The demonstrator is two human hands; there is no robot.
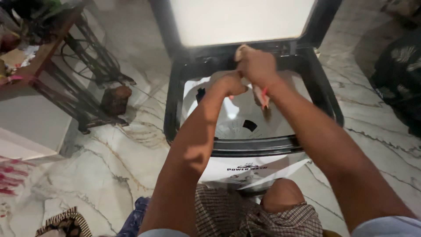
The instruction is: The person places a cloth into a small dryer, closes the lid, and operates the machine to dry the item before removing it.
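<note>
Both hands meet over the open top of a washing machine (pixel 252 147), at the far edge of its white tub. The right hand (pixel 258 66) is curled into a fist around a pale cloth (pixel 242 51). A bunched end of the cloth pokes out above the fingers, against the dark back rim of the machine. A narrower strip, partly reddish, hangs below the wrist (pixel 264 97). So its long axis runs roughly from the far rim down toward the tub, through the closed fingers. The left hand (pixel 232 84) sits just beside and below the right one, its fingers folded in. Whether it grips anything I cannot tell. The raised lid (pixel 239 19) stands beyond the knuckles. A treadle sewing table (pixel 70 57) stands well off to the left on the marble floor (pixel 109 162).
</note>
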